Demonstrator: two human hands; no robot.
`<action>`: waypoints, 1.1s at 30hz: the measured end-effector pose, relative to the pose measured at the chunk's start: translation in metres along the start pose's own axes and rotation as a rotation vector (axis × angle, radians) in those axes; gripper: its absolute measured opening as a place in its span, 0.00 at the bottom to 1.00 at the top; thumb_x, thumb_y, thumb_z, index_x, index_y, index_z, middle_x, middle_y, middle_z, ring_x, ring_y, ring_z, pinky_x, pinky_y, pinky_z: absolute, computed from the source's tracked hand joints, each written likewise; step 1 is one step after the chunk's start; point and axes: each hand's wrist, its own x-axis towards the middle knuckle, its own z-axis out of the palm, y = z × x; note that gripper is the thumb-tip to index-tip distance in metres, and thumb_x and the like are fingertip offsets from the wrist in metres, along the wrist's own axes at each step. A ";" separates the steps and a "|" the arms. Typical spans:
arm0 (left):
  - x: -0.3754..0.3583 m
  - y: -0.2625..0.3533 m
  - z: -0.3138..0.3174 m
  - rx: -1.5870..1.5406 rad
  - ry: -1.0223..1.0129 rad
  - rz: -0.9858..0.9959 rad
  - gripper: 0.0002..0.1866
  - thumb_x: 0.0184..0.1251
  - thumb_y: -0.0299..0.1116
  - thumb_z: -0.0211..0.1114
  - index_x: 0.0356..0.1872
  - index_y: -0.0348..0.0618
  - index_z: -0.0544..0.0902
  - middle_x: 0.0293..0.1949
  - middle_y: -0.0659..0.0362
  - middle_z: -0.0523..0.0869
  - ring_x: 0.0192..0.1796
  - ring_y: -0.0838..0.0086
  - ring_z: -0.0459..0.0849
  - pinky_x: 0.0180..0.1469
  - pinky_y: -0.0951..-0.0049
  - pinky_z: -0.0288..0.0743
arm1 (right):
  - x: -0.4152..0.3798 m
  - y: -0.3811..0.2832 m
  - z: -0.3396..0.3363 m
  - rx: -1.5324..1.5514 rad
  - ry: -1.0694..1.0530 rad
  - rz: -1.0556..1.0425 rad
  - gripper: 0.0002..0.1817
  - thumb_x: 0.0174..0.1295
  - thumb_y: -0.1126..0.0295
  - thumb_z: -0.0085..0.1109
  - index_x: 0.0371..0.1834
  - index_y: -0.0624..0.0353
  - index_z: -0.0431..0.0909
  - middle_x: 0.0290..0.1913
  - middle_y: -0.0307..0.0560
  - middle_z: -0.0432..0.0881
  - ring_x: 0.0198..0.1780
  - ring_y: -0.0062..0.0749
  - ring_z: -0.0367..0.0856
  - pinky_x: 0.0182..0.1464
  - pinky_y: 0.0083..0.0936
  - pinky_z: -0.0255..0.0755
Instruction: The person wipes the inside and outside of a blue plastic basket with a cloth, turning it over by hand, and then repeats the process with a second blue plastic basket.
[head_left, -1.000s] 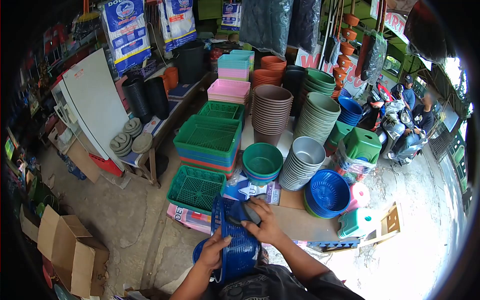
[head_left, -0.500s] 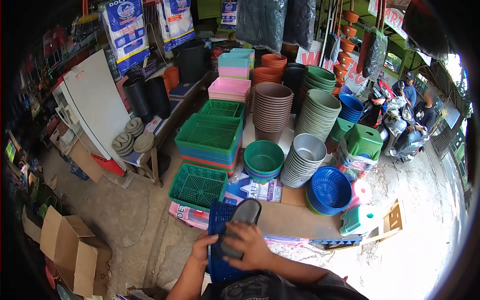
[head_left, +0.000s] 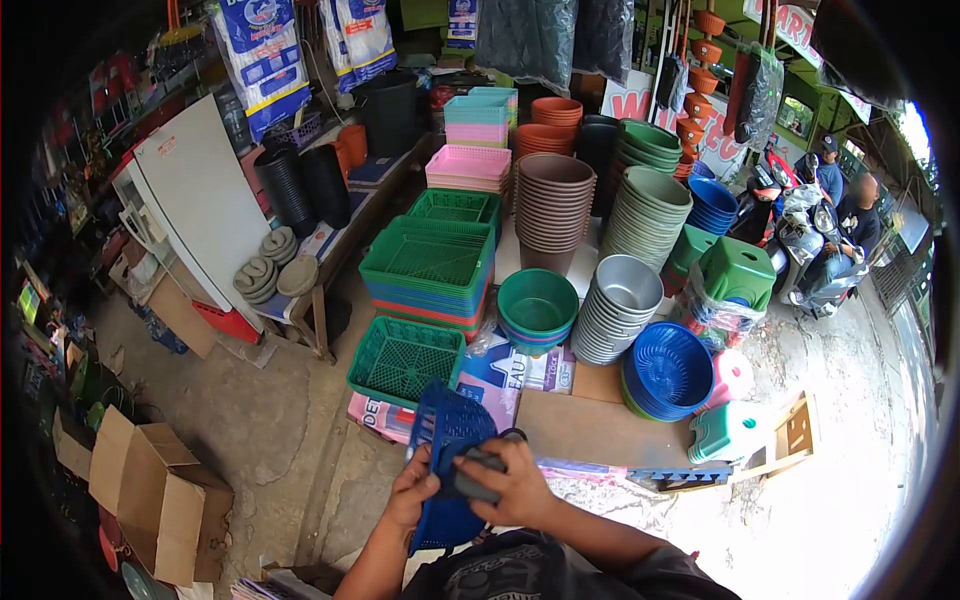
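Observation:
A blue plastic basket (head_left: 452, 412) is tilted on its side close to my body, its perforated wall facing up and right. Gripping its left rim is my left hand (head_left: 408, 492), thumb on the inner side. My right hand (head_left: 518, 486) is closed around a grey oblong pad (head_left: 476, 484) with a rounded end, pressed against the basket's inside; its exact kind cannot be made out. Just beyond the basket, a green perforated basket (head_left: 405, 355) rests on the display table's near left corner.
Stacked green trays (head_left: 428, 255), brown pots (head_left: 553, 195), silver basins (head_left: 622, 300) and blue basins (head_left: 668, 370) crowd the low table (head_left: 590, 428). An open cardboard box (head_left: 150, 490) stands at lower left. Two people sit by a motorcycle (head_left: 800, 215) at right.
The grey pad has moved down and tilted within the basket, with my right hand on it. The basket has turned slightly, and the whole view has shifted a little.

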 end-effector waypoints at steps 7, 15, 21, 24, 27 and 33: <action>0.000 0.001 0.016 0.059 -0.068 -0.028 0.42 0.55 0.31 0.65 0.71 0.38 0.54 0.64 0.51 0.68 0.67 0.63 0.67 0.69 0.62 0.57 | 0.014 0.003 -0.001 -0.017 0.216 0.137 0.31 0.48 0.70 0.63 0.62 0.53 0.72 0.55 0.54 0.71 0.55 0.50 0.68 0.56 0.41 0.64; -0.001 -0.016 -0.001 0.032 -0.077 -0.050 0.36 0.60 0.34 0.64 0.68 0.40 0.58 0.60 0.55 0.71 0.65 0.66 0.68 0.67 0.66 0.60 | -0.016 0.025 0.013 0.039 0.112 0.070 0.29 0.48 0.66 0.66 0.57 0.54 0.76 0.58 0.60 0.70 0.56 0.53 0.70 0.57 0.41 0.65; 0.016 -0.002 0.008 -0.185 0.129 -0.189 0.32 0.63 0.35 0.62 0.67 0.43 0.60 0.60 0.53 0.73 0.63 0.64 0.73 0.64 0.61 0.68 | -0.015 -0.003 0.015 -0.037 -0.019 -0.004 0.29 0.52 0.58 0.63 0.61 0.47 0.74 0.60 0.55 0.70 0.57 0.51 0.71 0.60 0.50 0.61; 0.010 -0.007 0.006 -0.162 0.129 -0.156 0.29 0.63 0.29 0.60 0.66 0.43 0.63 0.59 0.52 0.75 0.60 0.63 0.76 0.62 0.62 0.71 | -0.018 0.020 0.013 -0.046 -0.044 -0.079 0.30 0.53 0.57 0.63 0.62 0.48 0.73 0.62 0.55 0.69 0.59 0.49 0.71 0.61 0.50 0.60; 0.007 -0.015 0.005 -0.042 0.107 -0.109 0.32 0.62 0.28 0.59 0.68 0.44 0.62 0.60 0.52 0.75 0.60 0.62 0.76 0.64 0.60 0.69 | -0.019 0.064 0.031 0.562 0.236 0.633 0.29 0.53 0.61 0.63 0.62 0.50 0.73 0.62 0.56 0.69 0.58 0.50 0.72 0.60 0.46 0.63; 0.006 0.003 -0.004 -0.345 0.050 -0.276 0.39 0.52 0.21 0.56 0.71 0.41 0.58 0.62 0.50 0.73 0.62 0.59 0.75 0.64 0.59 0.69 | -0.022 0.002 0.022 0.027 0.078 0.027 0.32 0.48 0.57 0.66 0.61 0.48 0.74 0.60 0.53 0.71 0.58 0.42 0.73 0.62 0.50 0.59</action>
